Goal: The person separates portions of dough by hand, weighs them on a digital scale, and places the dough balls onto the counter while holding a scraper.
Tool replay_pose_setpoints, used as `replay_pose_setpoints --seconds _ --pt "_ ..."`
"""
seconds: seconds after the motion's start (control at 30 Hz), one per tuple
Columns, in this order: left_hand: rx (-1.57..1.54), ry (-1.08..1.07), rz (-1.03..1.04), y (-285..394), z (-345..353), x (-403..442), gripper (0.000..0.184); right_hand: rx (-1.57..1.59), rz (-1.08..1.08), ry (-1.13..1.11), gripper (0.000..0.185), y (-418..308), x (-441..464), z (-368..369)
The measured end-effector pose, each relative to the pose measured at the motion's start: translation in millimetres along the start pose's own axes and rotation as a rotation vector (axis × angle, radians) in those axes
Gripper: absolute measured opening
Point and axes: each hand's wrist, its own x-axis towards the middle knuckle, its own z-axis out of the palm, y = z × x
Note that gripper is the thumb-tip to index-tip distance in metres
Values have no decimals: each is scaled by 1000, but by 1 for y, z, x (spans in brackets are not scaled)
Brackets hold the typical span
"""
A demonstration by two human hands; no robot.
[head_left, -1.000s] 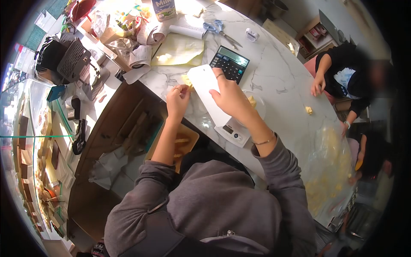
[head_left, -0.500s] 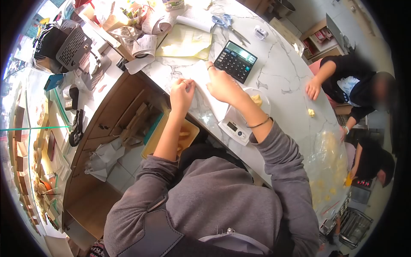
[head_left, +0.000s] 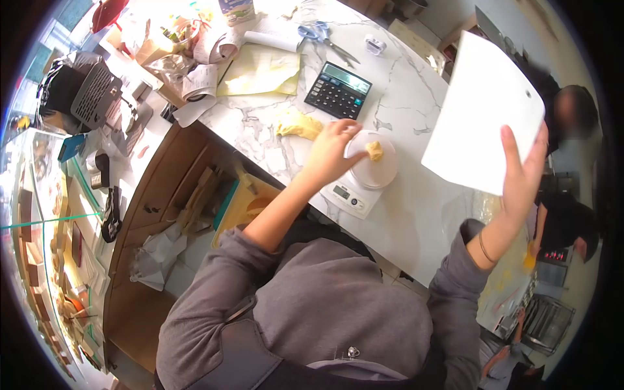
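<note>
My right hand (head_left: 523, 166) holds up a large white sheet (head_left: 478, 120) by its lower right side, above the right part of the counter; a small dark spot shows near the sheet's edge. My left hand (head_left: 335, 151) is beside the round plate of a white kitchen scale (head_left: 346, 197), with thumb and fingers apart and nothing seen between them. On the plate sits a small yellow lump (head_left: 374, 151). A crumpled yellow piece (head_left: 298, 123) lies on the marble counter left of that hand. Just beyond is a black calculator (head_left: 338, 91).
Blue-handled scissors (head_left: 328, 40), a yellow sheet (head_left: 263, 68) and paper rolls (head_left: 198, 81) lie at the back. A clear plastic sheet (head_left: 491, 273) with yellow bits covers the right end. Another person (head_left: 565, 221) is at the far right; an open drawer is below.
The white sheet has been lifted off the counter and carried right in my right hand. My left hand has moved right to the scale. The crumpled yellow piece now shows; the sheet hides a co-worker's hand.
</note>
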Motion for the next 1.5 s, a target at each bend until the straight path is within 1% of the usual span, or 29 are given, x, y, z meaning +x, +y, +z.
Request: replay_pose_setpoints --seconds 0.03,0.07,0.17,0.2,0.3,0.37,0.43,0.5,0.57,0.6,0.67,0.7,0.8,0.87,0.93,0.97,1.0,1.03,1.1,1.13,1.2,1.23,1.3,1.33,1.37,1.43,1.5 --pt "96 -48 44 8 13 5 39 0 51 35 44 3 -7 -16" --pt "138 -64 81 15 27 7 32 47 123 74 47 12 -17 -29" --pt "217 -284 33 21 51 13 27 -61 260 164 51 25 -53 -52" --pt "149 -206 100 18 61 13 18 -70 274 167 51 29 -63 -59" --pt "-127 -191 202 63 60 21 19 -87 349 195 54 41 -92 -78" --pt "-320 -311 123 103 65 20 25 -88 423 244 56 48 -108 -91" --pt "-277 -388 217 117 108 10 31 -27 470 303 56 54 -123 -102" --pt "-161 -517 273 113 169 -2 33 11 516 335 55 57 -133 -110" --pt "1 -723 322 108 211 -15 39 20 561 356 55 58 -142 -113" --pt "80 -826 342 112 206 -15 43 11 560 353 55 58 -145 -114" --pt "170 -761 434 114 192 -21 50 -12 554 343 55 60 -148 -117" --pt "215 -731 480 117 174 -20 54 3 555 322 56 61 -147 -117" --pt "-85 -195 477 110 135 -22 55 68 576 268 57 64 -146 -112" --pt "-232 -174 286 95 86 -13 45 150 595 242 59 71 -139 -94" --pt "-214 149 111 55 46 -16 37 220 538 140 61 69 -126 -60" --pt "-162 318 -16 35 22 -18 36 253 509 89 62 66 -118 -38" --pt "-7 461 -80 4 5 -23 30 280 491 -8 63 63 -110 -16" --pt "-37 532 -226 -21 -12 -31 30 306 469 -106 64 59 -100 9" --pt "0 553 -351 -52 -45 -46 32 320 373 -278 56 49 -81 65" --pt "41 535 -346 -70 -52 -52 36 284 225 -313 54 45 -74 97" --pt "122 492 -337 -102 -59 -61 44 264 110 -385 53 39 -62 157" --pt "156 435 -321 -104 -63 -59 50 237 149 -464 52 27 -55 181" --pt "220 321 -288 -106 -69 -53 61 209 78 -515 53 28 -48 232" --pt "257 241 -272 -110 -72 -50 73 118 67 -578 53 24 -44 248" --pt "286 200 -246 -112 -74 -47 73 26 55 -640 53 21 -42 260" --pt "342 117 -199 -113 -78 -43 73 -43 12 -674 55 23 -43 274" --pt "330 82 -178 -111 -84 -38 72 -90 -19 -733 57 20 -41 279"
